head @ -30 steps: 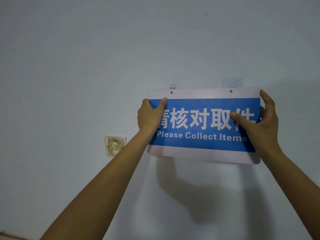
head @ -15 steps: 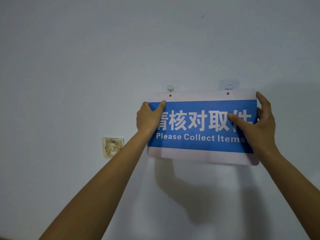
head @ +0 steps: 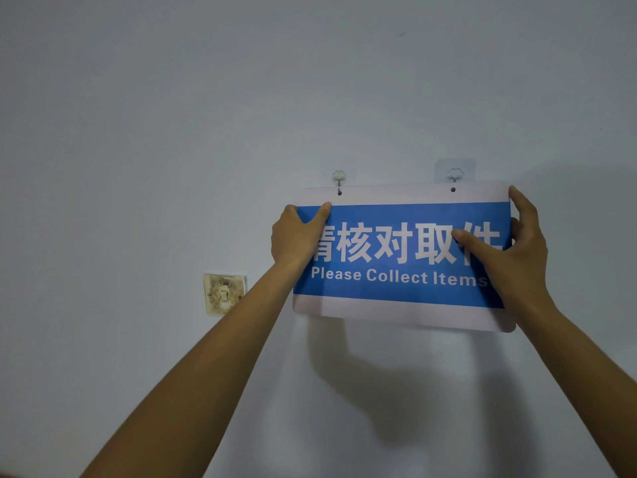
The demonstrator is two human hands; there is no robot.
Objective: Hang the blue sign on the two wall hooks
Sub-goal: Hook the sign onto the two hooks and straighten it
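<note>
The blue sign [head: 396, 284], white-bordered with white lettering "Please Collect Items", is held flat against the wall. My left hand [head: 296, 236] grips its left edge, thumb on the front. My right hand [head: 510, 250] grips its right edge, thumb across the lettering. Two small holes sit near the sign's top edge. The left wall hook [head: 339, 177] has its metal pin reaching down to the left hole. The right wall hook [head: 454, 174], on a clear adhesive pad, sits just above the right hole, its lower part hidden behind the sign's top edge.
A stained, yellowed wall switch plate [head: 224, 294] is set in the wall to the lower left of the sign. The rest of the view is plain pale wall, with the sign's shadow below it.
The sign has shifted slightly down relative to the hooks, so both hooks show more above its top edge. The left hook's pin now meets the left hole. Both hands keep their grip.
</note>
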